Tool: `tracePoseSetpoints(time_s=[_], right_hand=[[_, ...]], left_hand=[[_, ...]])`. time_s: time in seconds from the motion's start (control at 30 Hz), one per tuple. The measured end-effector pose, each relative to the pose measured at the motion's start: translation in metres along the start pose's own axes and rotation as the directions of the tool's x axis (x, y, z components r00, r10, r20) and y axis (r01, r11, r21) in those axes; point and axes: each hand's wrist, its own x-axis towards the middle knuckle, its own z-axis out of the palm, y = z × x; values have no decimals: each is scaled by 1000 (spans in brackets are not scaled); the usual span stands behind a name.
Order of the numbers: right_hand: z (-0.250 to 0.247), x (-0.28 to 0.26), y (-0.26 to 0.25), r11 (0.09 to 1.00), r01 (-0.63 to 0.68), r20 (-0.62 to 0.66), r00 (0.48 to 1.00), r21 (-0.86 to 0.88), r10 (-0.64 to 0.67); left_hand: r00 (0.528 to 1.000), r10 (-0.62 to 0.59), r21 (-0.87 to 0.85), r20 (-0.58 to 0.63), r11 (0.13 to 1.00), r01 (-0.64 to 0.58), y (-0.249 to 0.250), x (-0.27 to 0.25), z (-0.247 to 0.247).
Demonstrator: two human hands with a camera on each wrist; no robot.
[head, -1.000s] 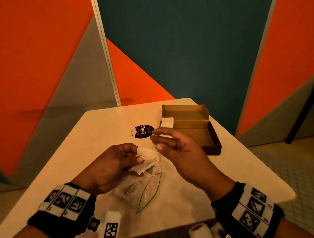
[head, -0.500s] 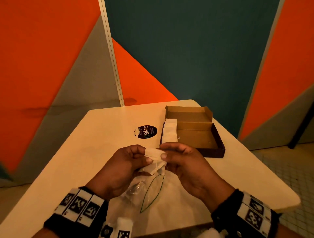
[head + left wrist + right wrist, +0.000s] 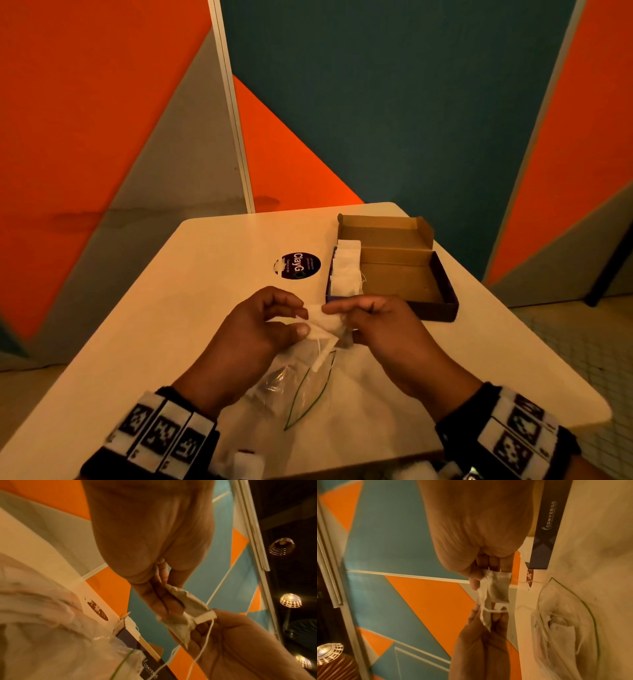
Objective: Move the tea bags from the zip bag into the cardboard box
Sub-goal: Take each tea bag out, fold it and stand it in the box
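Note:
Above the table, my left hand [image 3: 303, 320] and right hand [image 3: 337, 317] meet, each pinching one end of a white tea bag [image 3: 323, 322]. In the right wrist view the tea bag [image 3: 498, 588] hangs from my right fingers, while a second folded piece and a thin string run down to my left hand [image 3: 485, 627]. The clear zip bag [image 3: 298, 380] lies open below my hands, with more tea bags [image 3: 563, 626] inside. The cardboard box [image 3: 400, 274] stands open just beyond my right hand. A row of white tea bags [image 3: 347, 270] sits along its left side.
A round black sticker [image 3: 298, 266] sits on the cream table [image 3: 205, 291], left of the box. The table's right edge runs close behind the box. Orange, grey and teal wall panels stand behind the table.
My right hand closed in from just above and took hold of the tea bag that my left hand held. Both hands now hold it slightly higher over the zip bag.

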Motion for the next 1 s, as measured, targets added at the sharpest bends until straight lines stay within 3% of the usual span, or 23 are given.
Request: tracePoseSetpoints(time_s=[0.13, 0.27, 0.5, 0.7, 0.83, 1.0], right_hand=[[-9, -5, -2, 985, 21, 21, 1000, -171, -18], [6, -11, 3, 871, 124, 130, 989, -476, -70], [14, -2, 9, 863, 164, 87, 986, -477, -138], [-1, -1, 5, 868, 168, 129, 984, -467, -122], [-12, 1, 8, 895, 140, 139, 986, -423, -89], [-21, 4, 14, 855, 125, 199, 980, -504, -26]], left_hand=[[992, 125, 308, -14, 944, -115, 18, -5, -11], [975, 201, 551, 99, 805, -222, 38, -2, -10], [938, 216, 788, 273, 509, -347, 62, 0, -5], [935, 103, 819, 340, 456, -348, 72, 11, -23], [929, 8, 818, 369, 471, -329, 75, 20, -43], [890, -132, 805, 436, 499, -320, 79, 25, -63]])
